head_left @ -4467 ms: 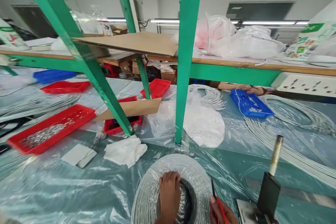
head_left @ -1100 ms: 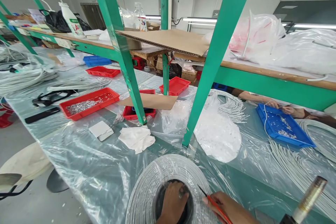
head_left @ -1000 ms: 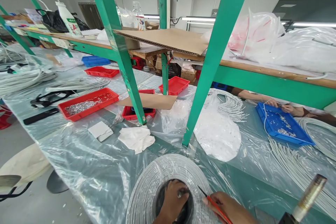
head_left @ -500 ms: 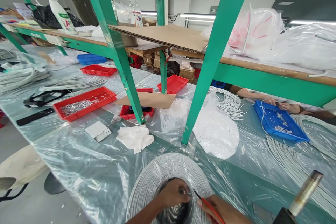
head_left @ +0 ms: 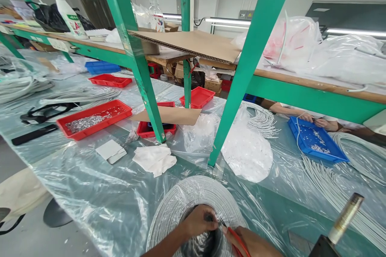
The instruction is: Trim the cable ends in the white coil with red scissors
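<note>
A large flat coil of pale grey cable, wrapped in clear plastic film, lies at the table's near edge. My left hand is over its dark centre opening, fingers pinched together; what they hold is too small to make out. In my right hand is a slim red-handled tool with a dark pointed tip. Whether it is scissors or pliers cannot be told. Its tip is right beside my left fingertips, above the coil's inner turns.
Green posts rise beyond the coil. A white cloth, a red tray of small parts and a clear bag lie around. At right are a metal rod and a blue tray, with another person's hands at it.
The red-handled tool has moved slightly left, its tip closer to my left fingertips. My left hand stays over the coil's centre. The view has shifted a little.
</note>
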### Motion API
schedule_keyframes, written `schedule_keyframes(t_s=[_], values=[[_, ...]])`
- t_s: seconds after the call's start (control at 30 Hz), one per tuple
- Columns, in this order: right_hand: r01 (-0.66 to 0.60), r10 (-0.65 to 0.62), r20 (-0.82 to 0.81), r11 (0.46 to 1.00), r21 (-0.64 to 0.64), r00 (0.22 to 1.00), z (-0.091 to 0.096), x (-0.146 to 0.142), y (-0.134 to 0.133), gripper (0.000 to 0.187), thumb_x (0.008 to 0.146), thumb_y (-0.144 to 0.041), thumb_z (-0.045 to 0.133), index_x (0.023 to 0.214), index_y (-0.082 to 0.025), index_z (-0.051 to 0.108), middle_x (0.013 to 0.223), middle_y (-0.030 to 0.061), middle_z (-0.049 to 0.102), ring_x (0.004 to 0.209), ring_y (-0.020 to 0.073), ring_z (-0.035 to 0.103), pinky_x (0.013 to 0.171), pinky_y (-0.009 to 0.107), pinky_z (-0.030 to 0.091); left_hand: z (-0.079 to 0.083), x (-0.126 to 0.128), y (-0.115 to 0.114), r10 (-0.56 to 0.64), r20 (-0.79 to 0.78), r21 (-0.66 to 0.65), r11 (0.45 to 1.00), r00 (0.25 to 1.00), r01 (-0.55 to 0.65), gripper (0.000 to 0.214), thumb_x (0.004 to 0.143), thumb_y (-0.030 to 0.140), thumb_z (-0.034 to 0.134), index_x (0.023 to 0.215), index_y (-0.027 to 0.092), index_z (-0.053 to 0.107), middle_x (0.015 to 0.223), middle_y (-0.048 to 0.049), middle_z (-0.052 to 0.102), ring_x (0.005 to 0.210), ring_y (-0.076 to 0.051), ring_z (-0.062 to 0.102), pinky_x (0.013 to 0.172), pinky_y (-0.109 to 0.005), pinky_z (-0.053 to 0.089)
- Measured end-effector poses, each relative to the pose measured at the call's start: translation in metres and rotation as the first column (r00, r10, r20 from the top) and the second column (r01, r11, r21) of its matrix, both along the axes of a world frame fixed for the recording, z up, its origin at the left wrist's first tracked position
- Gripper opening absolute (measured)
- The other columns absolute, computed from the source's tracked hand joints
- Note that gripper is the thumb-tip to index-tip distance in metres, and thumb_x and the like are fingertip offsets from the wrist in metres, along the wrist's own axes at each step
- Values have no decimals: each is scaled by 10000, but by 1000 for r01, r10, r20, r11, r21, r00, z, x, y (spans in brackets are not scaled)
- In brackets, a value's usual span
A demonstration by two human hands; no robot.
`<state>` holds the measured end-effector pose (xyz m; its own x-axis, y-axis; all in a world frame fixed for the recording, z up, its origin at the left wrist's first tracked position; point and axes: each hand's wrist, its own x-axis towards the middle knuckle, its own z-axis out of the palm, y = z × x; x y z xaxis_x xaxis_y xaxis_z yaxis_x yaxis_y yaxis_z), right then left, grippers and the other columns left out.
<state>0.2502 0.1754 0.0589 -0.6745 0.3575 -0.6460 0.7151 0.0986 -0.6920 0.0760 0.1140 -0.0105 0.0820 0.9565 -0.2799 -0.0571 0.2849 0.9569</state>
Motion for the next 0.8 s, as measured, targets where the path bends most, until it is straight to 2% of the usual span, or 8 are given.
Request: schedule_keyframes(t_s=[0.1, 0.23, 0.4, 0.53, 0.63, 0.8], values=[[-24, 24, 14, 999, -25, 1000, -13, -1, 2, 614, 809, -685, 231, 502, -174, 374, 442, -32, 324, 398, 71, 311, 513, 258, 289, 1, 0, 0, -10, 9, -25, 1000, 1000, 11, 231, 551, 342, 686, 573, 129, 601, 561, 16, 494, 608, -126, 446, 608, -261, 326], [-8, 15, 131, 998, -58, 991, -5, -6, 4, 588, 803, -674, 268, 497, -184, 376, 409, -29, 339, 376, 80, 326, 482, 254, 294, -1, 0, -1, 10, 39, -41, 999, 999, -9, 280, 539, 388, 716, 586, 129, 620, 564, 5, 500, 612, -134, 450, 605, -268, 331], [32, -52, 169, 992, 118, 984, -1, -8, 3, 485, 780, -655, 368, 611, -200, 353, 483, -45, 336, 450, 91, 308, 478, 259, 215, -3, -1, -3, 12, 48, 25, 1000, 999, -14, 330, 583, 448, 705, 610, 125, 641, 577, -7, 516, 613, -141, 462, 612, -276, 334], [-59, 8, 183, 960, 275, 983, -7, -10, 3, 549, 754, -677, 385, 531, -189, 267, 488, -43, 226, 476, 91, 231, 482, 288, 151, -4, -1, -5, 22, 29, 72, 997, 999, -24, 356, 632, 469, 677, 583, 123, 612, 552, 10, 467, 596, -124, 419, 610, -271, 314], [-90, 25, 205, 945, 314, 978, -5, -11, 3, 557, 754, -684, 369, 522, -185, 283, 496, -33, 262, 489, 99, 268, 491, 294, 155, -2, -2, -7, 19, 22, 85, 996, 1000, -21, 417, 659, 517, 650, 552, 122, 571, 531, 25, 400, 567, -105, 355, 571, -261, 274], [-106, 24, 241, 936, 335, 970, -1, -14, 1, 543, 723, -696, 396, 538, -190, 323, 527, -21, 338, 518, 115, 329, 509, 288, 184, 1, -3, -7, 8, 14, 82, 997, 1000, -9, 449, 675, 538, 636, 560, 107, 583, 536, 14, 395, 571, -107, 355, 562, -260, 263]])
